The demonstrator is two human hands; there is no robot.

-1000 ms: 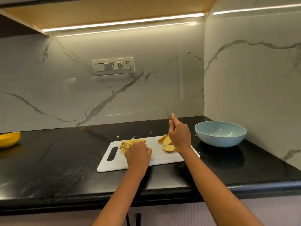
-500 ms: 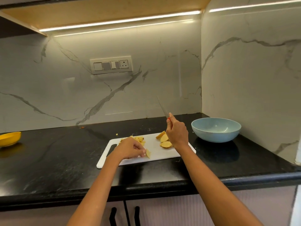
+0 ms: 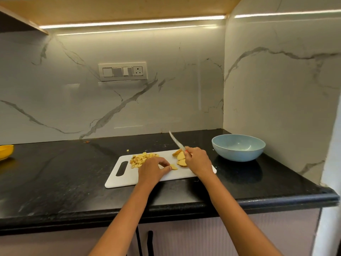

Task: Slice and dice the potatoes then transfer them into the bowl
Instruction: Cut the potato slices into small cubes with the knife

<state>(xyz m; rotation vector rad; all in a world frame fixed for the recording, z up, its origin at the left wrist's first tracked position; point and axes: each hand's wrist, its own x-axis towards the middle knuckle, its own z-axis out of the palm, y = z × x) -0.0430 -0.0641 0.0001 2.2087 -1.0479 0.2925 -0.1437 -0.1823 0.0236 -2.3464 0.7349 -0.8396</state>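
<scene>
We are mid-way through the dicing: our left hand point(image 3: 154, 169) pinches a single potato slice point(image 3: 173, 167) flat on the white cutting board point(image 3: 127, 177), near its middle, while our right hand point(image 3: 198, 160) is wrapped around the handle of the knife point(image 3: 176, 141), whose blade is raised and angled up and away toward the wall, clear of the board. A pile of diced pieces point(image 3: 141, 158) sits on the board's far left part, beside the handle slot, and a few uncut slices point(image 3: 180, 157) wait just left of our right hand, partly hidden by it, so we cannot count them with any confidence. The blue bowl point(image 3: 238, 147) stands on the black counter point(image 3: 64, 174) to the right of the board, apart from it, and looks empty, so by our reckoning none of the transfer has begun. The next move, as we judge it, calls for bringing the blade down over the pinched slice with our fingertips tucked back from the cut line, since they sit right at the slice's edge. Around us, a yellow dish point(image 3: 5, 151) shows at the far left edge of the counter, and a stray potato bit point(image 3: 127, 150) lies behind the board. Nothing stands between board and bowl, though our right arm crosses that path.
</scene>
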